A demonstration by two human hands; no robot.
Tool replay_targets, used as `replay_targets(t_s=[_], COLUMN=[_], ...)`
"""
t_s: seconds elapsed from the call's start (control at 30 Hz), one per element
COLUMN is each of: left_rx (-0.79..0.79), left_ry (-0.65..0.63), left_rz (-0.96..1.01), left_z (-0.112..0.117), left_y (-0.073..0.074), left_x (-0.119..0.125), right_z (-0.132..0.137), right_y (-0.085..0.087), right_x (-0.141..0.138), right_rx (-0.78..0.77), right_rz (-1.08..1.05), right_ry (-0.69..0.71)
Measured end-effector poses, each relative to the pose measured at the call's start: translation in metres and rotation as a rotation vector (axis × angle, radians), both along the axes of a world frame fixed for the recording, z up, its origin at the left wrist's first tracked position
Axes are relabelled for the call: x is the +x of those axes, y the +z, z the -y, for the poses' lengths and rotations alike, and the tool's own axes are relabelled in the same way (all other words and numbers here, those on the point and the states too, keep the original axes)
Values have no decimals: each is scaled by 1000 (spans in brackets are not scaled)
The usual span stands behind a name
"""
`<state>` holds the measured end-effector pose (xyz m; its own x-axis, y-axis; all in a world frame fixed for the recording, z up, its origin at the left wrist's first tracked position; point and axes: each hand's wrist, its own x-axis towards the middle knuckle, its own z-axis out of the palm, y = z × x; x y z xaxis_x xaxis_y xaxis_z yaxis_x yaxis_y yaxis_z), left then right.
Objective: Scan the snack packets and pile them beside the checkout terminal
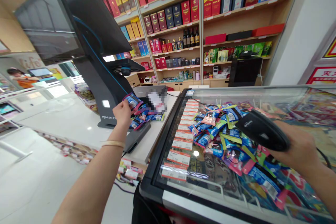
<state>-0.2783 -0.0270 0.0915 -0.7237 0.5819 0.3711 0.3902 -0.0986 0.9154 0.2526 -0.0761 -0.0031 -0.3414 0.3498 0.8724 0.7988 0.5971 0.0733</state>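
Note:
My left hand (122, 113) is closed in a pinch on a small blue snack packet (133, 100). It is above a pile of similar packets (144, 114) on the counter beside the checkout screen's stand. Under that pile lies a flat dark grey device (136, 139), partly covered. My right hand (299, 147) grips a black barcode scanner (264, 131), its head pointing left. Below the scanner, many blue, pink and green snack packets (233, 131) are heaped on the glass top of a chest freezer (199, 171).
A double-screen checkout terminal (97, 77) stands on the white counter (86, 126), with a jar (85, 94) behind it. Orange-and-white price tags (180, 143) line the freezer's left side. A thin cable (189, 97) crosses its far end. Stocked shelves (173, 29) fill the back wall.

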Motion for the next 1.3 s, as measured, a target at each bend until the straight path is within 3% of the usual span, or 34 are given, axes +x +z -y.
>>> replay_targets(t_s=[0.07,0.13,0.3,0.43,0.57,0.67,0.87,1.3], left_rx=[126,146,88,53,-76,-76,37,58], left_ry=[-153,-284,-568,-738,-946,-1041,-1033,-1022], left_rz=[331,538,639,794,1052,1132,998,838], left_z=[-1,1,12,20,26,28,36,37], left_y=[1,-3,-28,-47,-57,-62,-64,-76], left_x=[33,73,169,211,220,220,229,233], right_z=[3,6,15,20,27,31,33,34], right_y=[2,6,19,31,38,39,37,36], right_x=[-3,-8,-20,-30,-41,-46,-51,-55], right_rx=[13,-10,-81,-130,-194,-238,-274,-353], right_rz=[-10,-24,-22,42,87,107,131,153], right_ry=[29,52,176,225,254,254,258,264])
